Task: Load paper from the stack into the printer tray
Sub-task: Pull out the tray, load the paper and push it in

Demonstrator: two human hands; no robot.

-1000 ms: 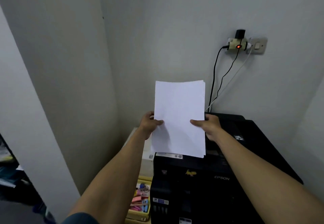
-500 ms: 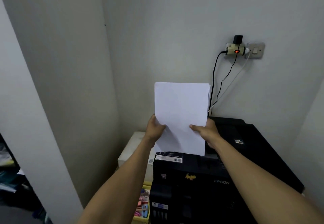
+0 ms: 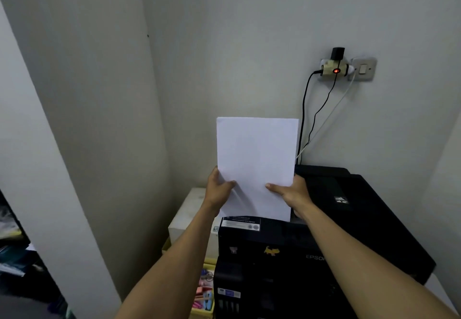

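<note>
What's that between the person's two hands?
A sheaf of white paper, held upright by its side edges between the left hand and right hand, its bottom edge at the black printer. The head view shows it.

A wall socket (image 3: 363,69) on the grey back wall carries a cream multi-plug adapter (image 3: 333,70) with a glowing red light and a black charger (image 3: 338,52) on top. Two black cables (image 3: 304,109) and a white cable (image 3: 329,116) hang from it. Lower left stand a white box (image 3: 190,210) and a yellow tray (image 3: 205,293) of colourful small items.
</note>
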